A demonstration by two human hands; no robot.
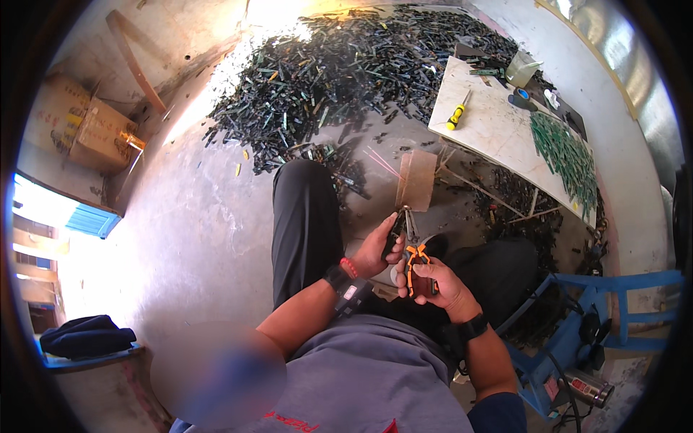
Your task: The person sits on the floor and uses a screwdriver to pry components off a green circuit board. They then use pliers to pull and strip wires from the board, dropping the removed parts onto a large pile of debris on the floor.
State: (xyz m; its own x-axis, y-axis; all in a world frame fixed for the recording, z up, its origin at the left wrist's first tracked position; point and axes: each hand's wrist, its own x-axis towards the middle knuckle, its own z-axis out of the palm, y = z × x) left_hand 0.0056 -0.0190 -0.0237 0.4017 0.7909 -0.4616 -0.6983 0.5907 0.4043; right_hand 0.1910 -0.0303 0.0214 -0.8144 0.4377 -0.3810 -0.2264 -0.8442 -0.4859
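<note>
**Hands at work with orange-handled pliers over the lap**

Pliers (413, 261) with orange grips sit at the centre of the view, clasped in the right hand (432, 283); its fingers are curled tight round the handles, so the lower part of the tool is hidden in the palm; the metal nose points toward 12 o'clock, and whether it bites on anything is too small to make out. Just at 10 o'clock of it, the left hand (377, 249) pinches a small dark piece (394, 238) between thumb and bent fingers; what that piece is cannot be told, since the fingers cover most of it. Both hands almost touch; both wrists wear dark bands.

At 12 o'clock of the hands stands a brownish flat panel (416, 179) with thin pink strands beside it; its foot is lost behind the hands. Farther toward 12 lies a great heap of dark green strips (346, 72) on the concrete floor; glare washes out its left edge. At 2 o'clock a pale board (491, 126) carries a yellow-handled screwdriver (457, 115) and a row of green strips (567, 155); the lens bends its far edge. At 4 o'clock a blue frame (606, 289) is partly cut off; at 10 o'clock sits a cardboard box (86, 126).
</note>
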